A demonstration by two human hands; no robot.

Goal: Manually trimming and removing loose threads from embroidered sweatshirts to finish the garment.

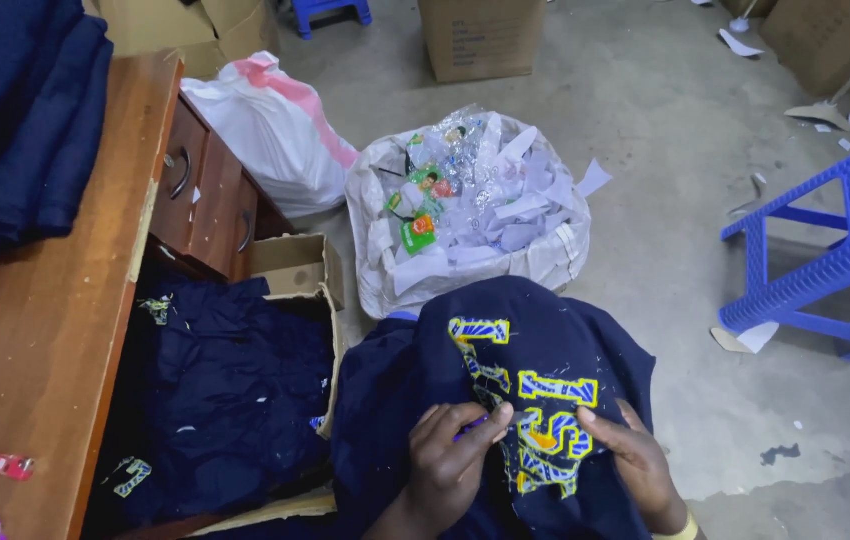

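Navy fabric: dark garment [545, 350] draped over the lap at 6 o'clock, yellow and blue embroidered patch [530, 420] facing up.
Left hand [450, 455]: fingers curled together, pinching something small and purplish against the patch; cannot tell what kind of tool.
Right hand [630, 455]: fingers spread flat, pressing the cloth just beside the patch, nothing gripped.
Risk: likely a slip of the pinched piece into the stitching or the cloth, caused by loose fabric bunching under the fingers; the right fingertips lie near its path.
Second risk: the garment sliding off the lap toward the dusty floor [665, 130], since much of it hangs unsupported.
Around, 9 o'clock: open cardboard box [300, 265] of more navy garments [225, 390], beside a wooden desk [35, 340] with drawers.
Around, 12 o'clock: white sack [565, 260] full of paper scraps and wrappers, touching the garment's far edge.
Around, 3 o'clock: blue plastic stool [845, 240], well apart.
In the way: sack and box crowding both knees.
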